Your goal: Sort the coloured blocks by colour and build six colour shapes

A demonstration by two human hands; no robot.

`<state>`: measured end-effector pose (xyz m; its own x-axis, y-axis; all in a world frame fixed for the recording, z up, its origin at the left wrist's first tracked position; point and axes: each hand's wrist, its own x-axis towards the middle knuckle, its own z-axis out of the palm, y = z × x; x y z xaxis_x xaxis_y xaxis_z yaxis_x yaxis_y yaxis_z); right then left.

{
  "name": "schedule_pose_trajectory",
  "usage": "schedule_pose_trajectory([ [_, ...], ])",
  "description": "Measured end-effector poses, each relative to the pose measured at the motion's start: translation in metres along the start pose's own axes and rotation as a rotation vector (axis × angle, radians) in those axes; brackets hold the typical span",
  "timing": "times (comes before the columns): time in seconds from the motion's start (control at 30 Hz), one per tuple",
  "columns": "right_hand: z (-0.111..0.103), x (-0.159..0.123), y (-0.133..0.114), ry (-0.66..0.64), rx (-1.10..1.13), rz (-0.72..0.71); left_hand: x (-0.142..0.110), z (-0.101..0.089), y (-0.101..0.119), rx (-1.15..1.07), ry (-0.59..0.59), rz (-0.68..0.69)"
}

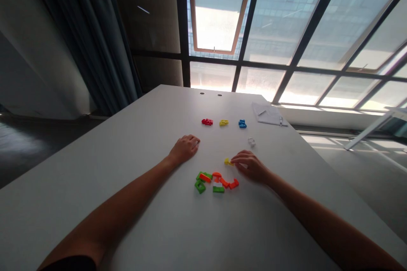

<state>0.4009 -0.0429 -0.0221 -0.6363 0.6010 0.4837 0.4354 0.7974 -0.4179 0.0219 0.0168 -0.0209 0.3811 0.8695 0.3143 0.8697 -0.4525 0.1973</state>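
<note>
Yellow plastic piece [228,161] lying flat; orange, green pieces [224,183] clustered beside

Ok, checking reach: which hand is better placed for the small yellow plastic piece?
Right hand: its fingertips touch the small yellow plastic piece; the left hand rests farther away.

A heap of green and orange plastic pieces [216,182] is seen on a pale grey table [95,194]. Beyond the heap, a red piece [207,122], a yellow piece [223,123] and a blue piece [242,123] are set in a row; a white piece [251,142] and a second yellow piece [228,161] are seen nearer the heap.
</note>
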Motion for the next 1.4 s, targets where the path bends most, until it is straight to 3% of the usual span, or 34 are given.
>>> schedule_pose_trajectory([
  [0.13,0.003,0.001,0.010,0.147,-0.208,0.107,0.000,0.001,-0.001,0.002,0.013,0.003],
  [0.23,0.006,0.008,0.008,0.149,-0.260,0.153,0.001,0.002,-0.001,0.004,0.026,0.006],
  [0.47,0.012,0.045,0.001,-0.096,-0.367,0.247,0.000,0.001,0.001,0.012,0.025,0.004],
  [0.63,0.001,0.085,0.016,-0.252,-0.506,0.446,0.001,-0.002,0.003,0.014,0.019,-0.002],
  [0.73,-0.003,0.110,0.030,-0.278,-0.556,0.553,0.001,-0.002,0.003,0.012,0.006,-0.003],
  [1.0,0.009,0.151,0.068,-0.202,-0.574,0.694,0.000,-0.002,0.002,0.011,0.001,-0.010],
  [1.4,0.009,0.173,0.110,-0.032,-0.557,0.864,-0.002,-0.005,0.004,-0.012,-0.016,-0.012],
])
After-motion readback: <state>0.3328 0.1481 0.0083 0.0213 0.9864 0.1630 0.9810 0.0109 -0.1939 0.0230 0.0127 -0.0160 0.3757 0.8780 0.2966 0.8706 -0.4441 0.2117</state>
